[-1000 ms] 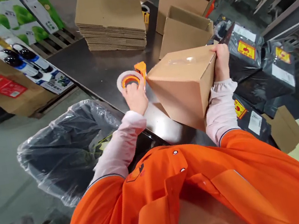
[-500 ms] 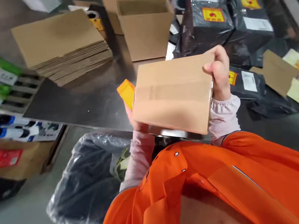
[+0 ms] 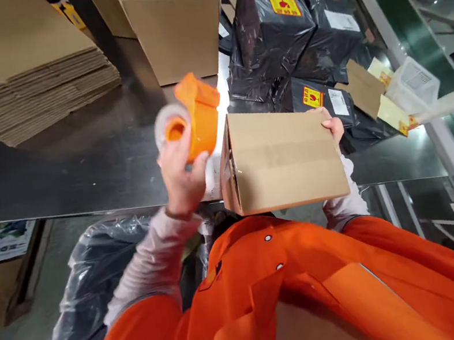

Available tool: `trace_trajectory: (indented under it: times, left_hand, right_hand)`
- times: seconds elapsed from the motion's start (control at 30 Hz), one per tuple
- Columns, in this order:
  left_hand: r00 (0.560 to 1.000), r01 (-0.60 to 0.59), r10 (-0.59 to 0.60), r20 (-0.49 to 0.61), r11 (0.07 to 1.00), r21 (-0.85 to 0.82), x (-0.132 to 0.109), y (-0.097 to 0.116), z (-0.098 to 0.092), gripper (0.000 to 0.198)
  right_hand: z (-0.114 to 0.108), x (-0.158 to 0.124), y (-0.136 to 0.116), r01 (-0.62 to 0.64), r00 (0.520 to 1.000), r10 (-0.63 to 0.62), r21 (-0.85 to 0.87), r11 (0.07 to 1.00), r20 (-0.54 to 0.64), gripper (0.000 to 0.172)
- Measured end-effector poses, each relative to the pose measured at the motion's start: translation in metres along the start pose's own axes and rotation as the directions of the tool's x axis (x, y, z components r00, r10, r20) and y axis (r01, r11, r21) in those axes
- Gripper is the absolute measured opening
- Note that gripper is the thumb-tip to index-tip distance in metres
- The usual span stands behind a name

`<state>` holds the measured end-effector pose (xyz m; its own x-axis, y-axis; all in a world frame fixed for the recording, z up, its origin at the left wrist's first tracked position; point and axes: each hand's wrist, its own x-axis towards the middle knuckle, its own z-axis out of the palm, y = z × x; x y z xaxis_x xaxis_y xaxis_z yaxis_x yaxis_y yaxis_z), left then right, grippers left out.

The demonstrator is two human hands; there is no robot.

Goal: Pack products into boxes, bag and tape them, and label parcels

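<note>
My left hand (image 3: 178, 170) is closed around an orange tape dispenser (image 3: 195, 116) with a roll of clear tape, lifted above the metal table (image 3: 76, 161). Just to its right is a closed cardboard box (image 3: 281, 157) with tape along its top, held against my orange jacket. My right hand (image 3: 334, 127) grips the box's far right corner, with only some fingers showing.
A stack of flat cardboard (image 3: 12, 73) lies at the back left of the table. An open empty box (image 3: 172, 24) stands behind the dispenser. Black plastic parcels (image 3: 276, 26) with yellow labels pile up on the right. A bin lined with clear plastic (image 3: 86, 294) stands below the table's edge.
My left hand has lifted the tape dispenser up off the table. The box has turned and come closer to my body, and my view has swung to the right.
</note>
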<state>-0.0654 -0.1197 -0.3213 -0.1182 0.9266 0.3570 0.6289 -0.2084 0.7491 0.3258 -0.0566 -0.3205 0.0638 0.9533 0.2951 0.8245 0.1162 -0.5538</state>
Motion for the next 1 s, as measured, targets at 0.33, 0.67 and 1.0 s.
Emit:
trace_trajectory:
  times: [0.33, 0.67, 1.0]
  left_hand:
    - [0.737, -0.565, 0.383, 0.557, 0.801, 0.198, 0.111, 0.038, -0.021, 0.055]
    - [0.981, 0.191, -0.19, -0.032, 0.938, 0.289, 0.022, -0.045, -0.04, 0.079]
    - [0.824, 0.548, -0.564, 0.051, 0.817, 0.176, -0.081, -0.108, 0.028, 0.067]
  right_hand:
    - [-0.044, 0.024, -0.093, 0.188, 0.958, -0.171, -0.054, 0.981, 0.231, 0.058]
    - [-0.01, 0.016, -0.12, 0.379, 0.884, -0.293, -0.189, 0.906, 0.364, 0.073]
    - [-0.088, 0.007, -0.043, 0.243, 0.964, -0.223, -0.139, 0.96, 0.143, 0.084]
